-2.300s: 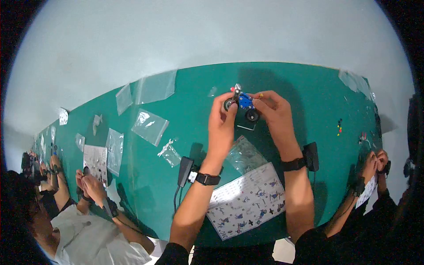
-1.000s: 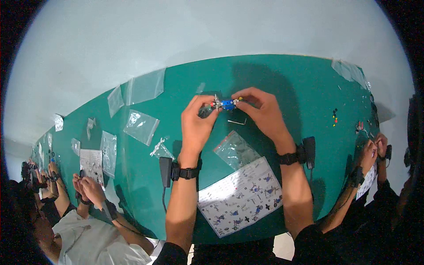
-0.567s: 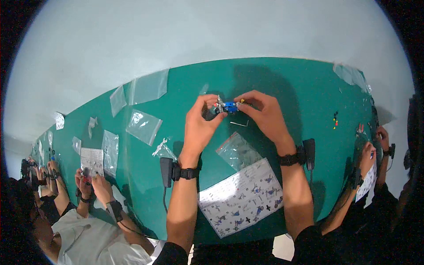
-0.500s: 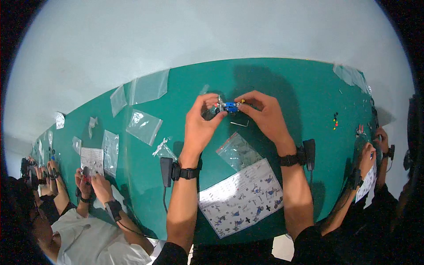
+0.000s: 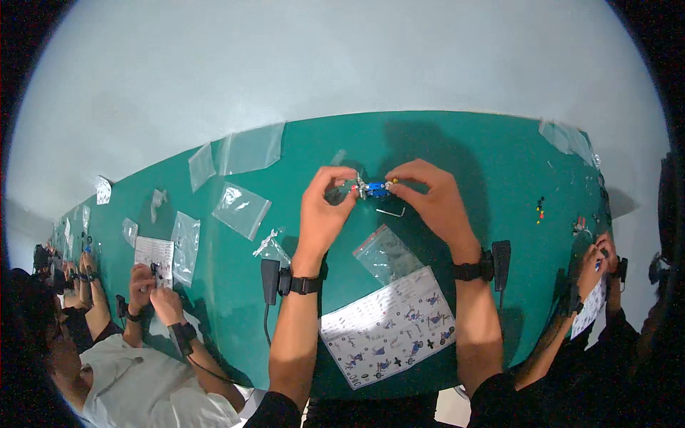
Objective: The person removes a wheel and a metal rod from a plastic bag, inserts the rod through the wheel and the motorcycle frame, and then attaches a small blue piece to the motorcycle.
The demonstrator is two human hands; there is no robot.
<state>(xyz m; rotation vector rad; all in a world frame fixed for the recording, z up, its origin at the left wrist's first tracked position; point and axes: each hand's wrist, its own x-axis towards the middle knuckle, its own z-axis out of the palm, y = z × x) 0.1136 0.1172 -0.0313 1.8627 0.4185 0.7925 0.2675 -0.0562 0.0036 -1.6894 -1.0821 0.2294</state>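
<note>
A small blue and silver toy model [image 5: 375, 189] is held between my two hands above the green table [image 5: 321, 135]. My left hand [image 5: 327, 207] pinches its left end, where silver parts and a bit of red show. At the other end, by a small yellow part, the fingers of my right hand [image 5: 432, 198] are closed on it. Just below the model lies an L-shaped hex key [image 5: 391, 212]. Nearer to me are a clear bag with a red seal [image 5: 385, 253] and a printed instruction sheet [image 5: 389, 332].
Clear bags [image 5: 241, 210] and a silver wrench [image 5: 265, 244] lie left of my hands. Small yellow, red and black parts [image 5: 540, 210] sit at the right. Co-workers' hands [image 5: 153, 292] work at the left; another person's hands [image 5: 596, 260] are at the right.
The view has shifted, so the table and sheet appear slightly lower. The model has turned slightly between my hands, which still hold it. The hands of the people at both sides have moved.
</note>
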